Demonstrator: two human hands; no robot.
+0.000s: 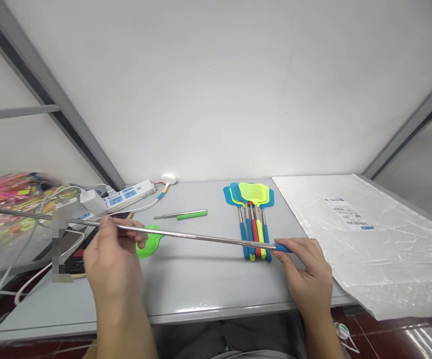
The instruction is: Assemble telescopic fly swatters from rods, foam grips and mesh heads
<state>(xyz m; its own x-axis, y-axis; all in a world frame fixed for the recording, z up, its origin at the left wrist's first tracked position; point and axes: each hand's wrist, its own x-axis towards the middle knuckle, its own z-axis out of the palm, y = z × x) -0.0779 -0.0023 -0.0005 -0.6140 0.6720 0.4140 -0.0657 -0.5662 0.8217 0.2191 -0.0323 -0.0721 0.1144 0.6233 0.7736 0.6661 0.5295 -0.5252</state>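
A long silver telescopic rod [197, 237] with a blue handle stretches across the view above the table, its far end running out past the left edge. My left hand [115, 252] is closed around the rod's middle stretch. At the other end, my right hand [307, 264] grips the blue handle [282, 247]. Behind the rod lies a pile of fly swatters [254, 193] with blue and yellow heads and blue, red and yellow handles. Partly covered by my left hand, a green swatter head [149, 244] rests on the table. Further back are a thin metal rod [174, 215] and a green handle [192, 215].
A white padded shipping bag [350, 239] with a label covers the table's right side. At left are a power strip [129, 193] with white cables, a dark flat object [77, 259] and a clear plastic bag [17, 204] of colourful items. Metal frame bars flank the grey table [208, 291].
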